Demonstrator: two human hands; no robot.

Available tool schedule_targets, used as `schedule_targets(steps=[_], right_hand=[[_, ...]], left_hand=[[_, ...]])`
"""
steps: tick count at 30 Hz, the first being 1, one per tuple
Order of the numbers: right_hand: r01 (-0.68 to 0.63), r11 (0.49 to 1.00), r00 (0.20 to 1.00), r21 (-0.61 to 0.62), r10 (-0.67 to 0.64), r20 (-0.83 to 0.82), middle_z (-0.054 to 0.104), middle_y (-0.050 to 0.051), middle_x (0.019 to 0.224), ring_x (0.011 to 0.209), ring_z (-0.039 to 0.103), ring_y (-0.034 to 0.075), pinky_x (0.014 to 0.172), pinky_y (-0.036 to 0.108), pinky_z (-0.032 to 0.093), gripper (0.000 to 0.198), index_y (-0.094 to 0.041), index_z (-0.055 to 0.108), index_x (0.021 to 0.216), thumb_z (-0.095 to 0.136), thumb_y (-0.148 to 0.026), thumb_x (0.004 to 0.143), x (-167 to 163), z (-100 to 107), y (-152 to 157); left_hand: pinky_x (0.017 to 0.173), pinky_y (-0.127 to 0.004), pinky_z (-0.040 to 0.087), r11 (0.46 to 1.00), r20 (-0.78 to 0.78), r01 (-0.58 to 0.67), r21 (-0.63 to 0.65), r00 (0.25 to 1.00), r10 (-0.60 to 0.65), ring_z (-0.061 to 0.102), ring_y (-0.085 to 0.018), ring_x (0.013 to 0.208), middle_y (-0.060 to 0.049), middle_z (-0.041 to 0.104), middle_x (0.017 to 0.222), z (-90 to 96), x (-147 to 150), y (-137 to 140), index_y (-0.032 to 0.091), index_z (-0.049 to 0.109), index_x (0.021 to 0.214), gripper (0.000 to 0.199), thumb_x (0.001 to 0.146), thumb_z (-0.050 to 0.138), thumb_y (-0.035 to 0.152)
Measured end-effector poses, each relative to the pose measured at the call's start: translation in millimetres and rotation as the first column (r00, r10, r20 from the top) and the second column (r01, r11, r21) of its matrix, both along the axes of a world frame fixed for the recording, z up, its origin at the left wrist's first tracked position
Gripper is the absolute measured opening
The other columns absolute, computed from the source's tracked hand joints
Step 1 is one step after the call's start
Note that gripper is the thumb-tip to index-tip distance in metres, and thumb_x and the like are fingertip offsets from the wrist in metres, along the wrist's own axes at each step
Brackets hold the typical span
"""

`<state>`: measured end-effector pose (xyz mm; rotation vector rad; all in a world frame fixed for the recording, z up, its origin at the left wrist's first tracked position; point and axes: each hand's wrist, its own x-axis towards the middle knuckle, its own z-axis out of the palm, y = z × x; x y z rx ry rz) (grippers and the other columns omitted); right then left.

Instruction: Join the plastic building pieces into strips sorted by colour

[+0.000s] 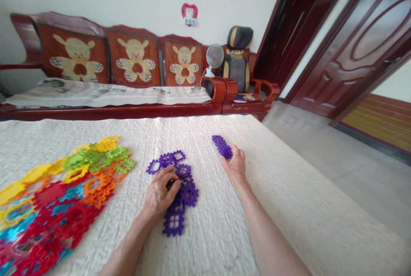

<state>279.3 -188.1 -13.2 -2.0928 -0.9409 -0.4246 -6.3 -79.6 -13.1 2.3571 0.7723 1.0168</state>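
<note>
Two bare forearms (272, 233) come in closest to me, stretched over a table (221, 229) spread with a pale, wrinkled cloth. From the head view, the left hand (163, 190) is down on a loose group of purple pieces (189, 194) in the middle of the cloth, fingers bent and the thumb drawn in near the forefinger. Whether it has a piece pinched there I can't tell, since the fingers cover the spot. These pieces are flat, with toothed edges and window-like openings; several overlap, and one lies toward the person, just below the hand.

Off to the right and a little farther out, the right hand (235, 164) is closed about the near end of a purple stack (222, 146), thumb on one side and fingers on the other, the far end sticking out past the grip. The stack is well apart from the loose purple ones.

Over on the left spreads a big heap (64, 197) of similar pieces in red, orange, yellow, green and blue. Beyond the table stands a wooden bench (160, 110) with bear-patterned cushions (136, 60), a small fan (215, 56) at its right end.
</note>
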Motion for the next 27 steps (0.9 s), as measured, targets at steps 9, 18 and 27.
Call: schedule_targets(steps=[9,18,27], right_hand=[[-0.114,0.990,0.992,0.080,0.108,0.066,0.056,0.017,0.117,0.112,0.052,0.031,0.099,0.049,0.044,0.051,-0.014,0.053,0.125,0.058,-0.036,0.079,-18,17,4],[-0.624,0.781,0.778,0.015,0.624,-0.075,0.059,0.013,0.133,0.127,0.052,0.025,0.109,0.045,0.041,0.038,-0.019,0.057,0.125,0.046,-0.029,0.090,-78,15,20],[-0.714,0.696,0.700,-0.079,0.703,-0.129,0.048,0.010,0.148,0.137,0.043,0.025,0.114,0.048,0.037,0.046,-0.023,0.051,0.137,0.047,-0.036,0.093,-101,17,26]], left_hand=[[0.097,-0.043,0.052,0.998,0.059,-0.008,-0.064,0.998,0.011,0.065,-0.024,0.108,-0.008,0.069,0.115,9.9,-1,-8,0.021,0.070,0.088,0.017,0.086,0.057,0.032],[0.102,-0.046,0.049,0.954,0.191,-0.298,0.018,0.938,0.289,0.060,-0.026,0.117,-0.012,0.064,0.121,0.7,-4,9,0.019,0.063,0.111,0.026,0.090,0.051,0.028],[0.107,-0.061,0.037,0.950,-0.197,-0.309,0.040,0.930,0.310,0.037,-0.034,0.140,-0.012,0.049,0.147,-3.1,0,6,0.023,0.055,0.134,0.044,0.095,0.046,0.039]])
